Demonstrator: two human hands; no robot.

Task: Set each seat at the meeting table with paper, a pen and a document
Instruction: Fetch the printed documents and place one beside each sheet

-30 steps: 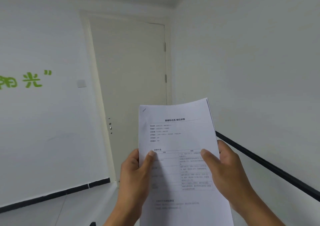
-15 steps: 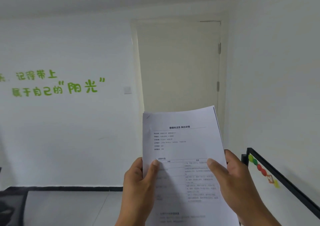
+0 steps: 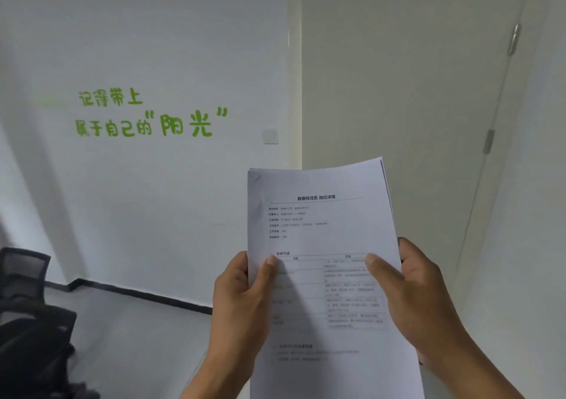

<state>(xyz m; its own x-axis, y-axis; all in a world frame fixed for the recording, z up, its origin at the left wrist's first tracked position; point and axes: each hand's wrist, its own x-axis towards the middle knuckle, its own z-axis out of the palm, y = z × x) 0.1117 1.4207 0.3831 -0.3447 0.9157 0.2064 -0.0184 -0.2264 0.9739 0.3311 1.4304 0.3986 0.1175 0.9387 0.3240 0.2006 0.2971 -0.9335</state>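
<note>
White wall with green letters (image 3: 147, 117) and a pale door (image 3: 398, 92) stand before me; a black chair (image 3: 27, 300) is low to the left of my hands. I hold the stack of documents (image 3: 321, 224) upright, its long axis running up from my grip. My left hand (image 3: 242, 303) pinches the left edge and my right hand (image 3: 419, 300) the right edge, thumbs on the front page. Both are equally near. I see no meeting table, so I judge I must turn toward the chair side. Bottom edge of the stack is cut off, and how many sheets it has I cannot tell.
</note>
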